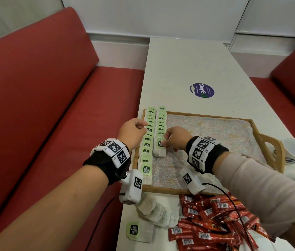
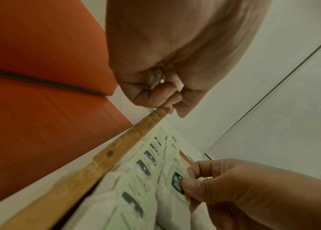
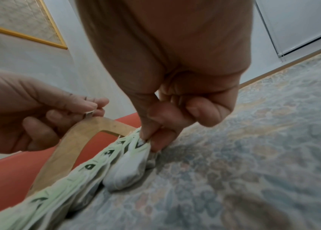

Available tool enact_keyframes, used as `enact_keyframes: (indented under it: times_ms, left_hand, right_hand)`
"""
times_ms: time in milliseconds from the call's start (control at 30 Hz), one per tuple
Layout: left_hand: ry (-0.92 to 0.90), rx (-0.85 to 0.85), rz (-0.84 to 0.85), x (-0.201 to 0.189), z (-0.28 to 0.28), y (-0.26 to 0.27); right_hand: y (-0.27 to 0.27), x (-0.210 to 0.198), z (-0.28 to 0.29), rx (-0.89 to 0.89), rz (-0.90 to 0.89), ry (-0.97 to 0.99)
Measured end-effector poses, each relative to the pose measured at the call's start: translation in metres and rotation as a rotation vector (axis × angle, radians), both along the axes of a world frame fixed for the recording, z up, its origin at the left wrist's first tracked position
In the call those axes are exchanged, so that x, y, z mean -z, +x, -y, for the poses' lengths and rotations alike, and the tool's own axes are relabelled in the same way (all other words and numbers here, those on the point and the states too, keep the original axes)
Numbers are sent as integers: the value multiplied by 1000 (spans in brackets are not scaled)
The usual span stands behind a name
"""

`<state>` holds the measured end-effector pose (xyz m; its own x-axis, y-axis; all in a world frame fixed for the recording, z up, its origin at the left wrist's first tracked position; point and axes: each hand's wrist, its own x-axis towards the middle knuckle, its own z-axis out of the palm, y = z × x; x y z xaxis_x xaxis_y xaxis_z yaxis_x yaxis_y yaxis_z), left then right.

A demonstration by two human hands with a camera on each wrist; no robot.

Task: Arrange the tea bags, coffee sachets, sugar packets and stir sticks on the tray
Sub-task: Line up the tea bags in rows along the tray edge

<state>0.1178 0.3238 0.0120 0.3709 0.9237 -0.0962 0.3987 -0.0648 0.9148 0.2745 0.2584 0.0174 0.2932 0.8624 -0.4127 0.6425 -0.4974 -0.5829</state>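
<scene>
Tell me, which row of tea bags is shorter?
The right-hand row, second from the tray's left rim; it stops at the right hand, while the left row runs nearer you.

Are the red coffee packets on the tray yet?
No, the red packets lie in a heap on the table, outside the tray.

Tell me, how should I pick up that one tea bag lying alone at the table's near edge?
Pinch the loose tea bag by its green paper tag, coming straight down from above. It lies flat on the table with the tag face up, apart from the pile, so the stiff tag is probably an easier hold than the soft white pouch beside it.
</scene>
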Motion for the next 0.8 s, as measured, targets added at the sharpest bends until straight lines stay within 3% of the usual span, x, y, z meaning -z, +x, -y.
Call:
enact_keyframes:
  times_ms: [500, 800]
  left_hand:
    - [13, -11, -22, -4, 3, 0]
    - [12, -17, -26, -5, 4, 0]
  right_hand:
    - [-2, -2, 1, 2, -2, -28]
    - [-8, -15, 8, -135, 63, -51]
